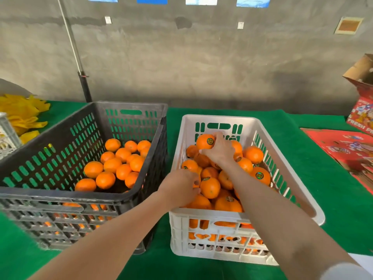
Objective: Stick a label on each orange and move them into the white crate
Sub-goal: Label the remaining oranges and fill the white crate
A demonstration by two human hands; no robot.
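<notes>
A white crate (268, 134) on the right is piled with oranges, several showing round green labels. My right hand (221, 150) reaches deep into it and grips a labelled orange (204, 141) near the far wall. My left hand (181, 186) is over the crate's near left side, fingers curled around an orange (198, 202) in the pile; the orange is mostly hidden under the hand. A black crate (129, 110) on the left holds several unlabelled oranges (113, 164) in its bottom.
Both crates stand on a green cloth (314, 150). Red fruit cartons (347, 146) lie flat and stacked at the right edge. Yellow material (22, 116) and a pale crate corner (8, 136) sit at the far left. A grey wall with a leaning pole (74, 49) is behind.
</notes>
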